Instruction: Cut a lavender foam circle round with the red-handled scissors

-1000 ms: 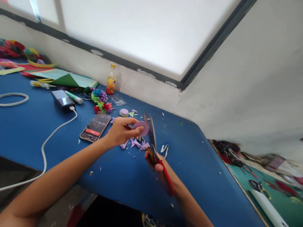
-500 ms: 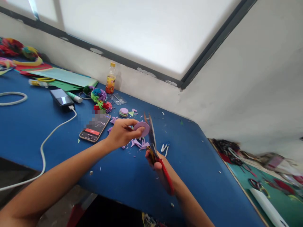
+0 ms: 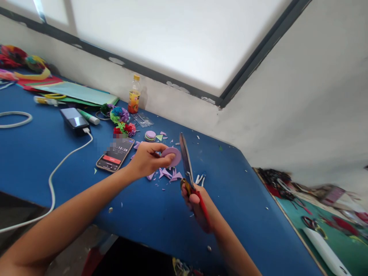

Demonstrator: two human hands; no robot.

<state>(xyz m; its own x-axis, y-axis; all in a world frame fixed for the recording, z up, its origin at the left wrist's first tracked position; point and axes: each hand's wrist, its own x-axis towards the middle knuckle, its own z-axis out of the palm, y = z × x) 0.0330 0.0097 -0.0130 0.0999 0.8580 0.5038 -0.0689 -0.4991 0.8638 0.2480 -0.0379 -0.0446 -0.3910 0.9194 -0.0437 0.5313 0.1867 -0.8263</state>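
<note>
My left hand (image 3: pixel 152 159) pinches a round purple paper disc (image 3: pixel 174 157) between thumb and fingers, a little above the table. Red-handled scissors (image 3: pixel 187 159) are gripped in my right hand (image 3: pixel 198 203), blades together and pointing up and away, just to the right of the disc without touching it. Below the disc lie purple paper scraps (image 3: pixel 166 174). A small stack of round discs (image 3: pixel 150 136), purple on top, sits beyond my left hand. White-and-blue snips (image 3: pixel 200 179) lie behind the right hand, partly hidden.
A phone (image 3: pixel 116 155) with a lit timer lies left of my left hand. Behind it are ruffled colourful flowers (image 3: pixel 123 122) and a juice bottle (image 3: pixel 134 97). A white cable (image 3: pixel 51 184) runs from a black device (image 3: pixel 74 120) over the front edge of the blue table (image 3: pixel 235 184).
The scissor blades have closed, and my right hand has moved slightly right, away from the disc. My left hand holds the disc in nearly the same spot.
</note>
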